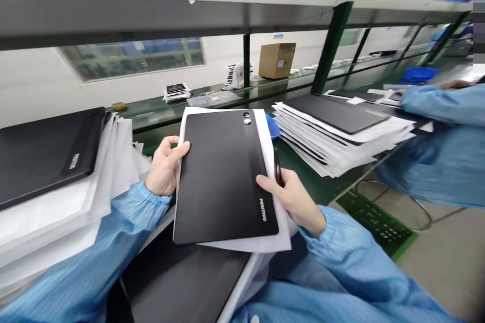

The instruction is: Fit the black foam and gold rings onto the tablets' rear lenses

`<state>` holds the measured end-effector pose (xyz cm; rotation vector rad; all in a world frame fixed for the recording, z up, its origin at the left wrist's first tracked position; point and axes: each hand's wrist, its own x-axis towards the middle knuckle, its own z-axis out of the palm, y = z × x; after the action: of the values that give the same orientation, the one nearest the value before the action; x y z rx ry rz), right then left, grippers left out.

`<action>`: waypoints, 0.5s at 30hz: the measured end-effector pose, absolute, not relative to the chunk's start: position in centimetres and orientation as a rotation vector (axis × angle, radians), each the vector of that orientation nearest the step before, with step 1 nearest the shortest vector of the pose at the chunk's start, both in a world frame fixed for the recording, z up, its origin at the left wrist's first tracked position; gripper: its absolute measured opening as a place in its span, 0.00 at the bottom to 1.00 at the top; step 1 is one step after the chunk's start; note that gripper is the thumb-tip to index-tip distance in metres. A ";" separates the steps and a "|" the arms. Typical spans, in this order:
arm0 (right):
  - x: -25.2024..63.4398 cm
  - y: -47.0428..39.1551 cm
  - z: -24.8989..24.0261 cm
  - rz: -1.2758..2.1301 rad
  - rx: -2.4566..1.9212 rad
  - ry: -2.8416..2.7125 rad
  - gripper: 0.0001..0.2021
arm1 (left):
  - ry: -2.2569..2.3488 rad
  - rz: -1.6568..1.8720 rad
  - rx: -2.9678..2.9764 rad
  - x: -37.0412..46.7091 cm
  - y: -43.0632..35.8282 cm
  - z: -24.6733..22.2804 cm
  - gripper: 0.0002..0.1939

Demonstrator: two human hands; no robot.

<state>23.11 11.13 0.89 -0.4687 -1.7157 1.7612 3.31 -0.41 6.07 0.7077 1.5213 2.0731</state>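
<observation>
Both hands hold a black tablet back cover (223, 176) up in front of me. It carries white POSITIVO lettering and two round camera spots near its top right corner. A white sheet (282, 234) lies behind the cover and sticks out at its edges. My left hand (164, 166) grips the left edge, thumb on the front. My right hand (295, 197) grips the right edge, thumb near the lettering; a dark, narrow object shows by its fingers, too hidden to name. Below, another flat black panel (182, 277) lies close to my lap.
At left stands a stack of white sheets (102, 176) topped by a black POSITIVO cover (41, 151). Another stack (314, 141) with a black panel on top sits right on the green bench. A co-worker's blue sleeve (443, 106) is beyond it. A shelf (170, 5) runs overhead.
</observation>
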 end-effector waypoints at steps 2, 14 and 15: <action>23.2 12.3 2.3 1.764 -0.488 -1.705 0.22 | 1.539 2.054 0.703 3.6 -0.4 5.9 0.17; 31.3 30.5 15.9 1.127 -1.388 -1.800 0.21 | 1.633 1.351 0.925 3.1 1.4 -0.2 0.20; 31.6 31.9 15.9 1.037 -1.463 -1.871 0.23 | 1.632 1.342 0.929 2.9 1.7 -0.6 0.20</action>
<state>31.57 31.91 15.93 -1.4632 -1.8712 1.0372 2.86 1.71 -0.64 0.9290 1.6316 1.3422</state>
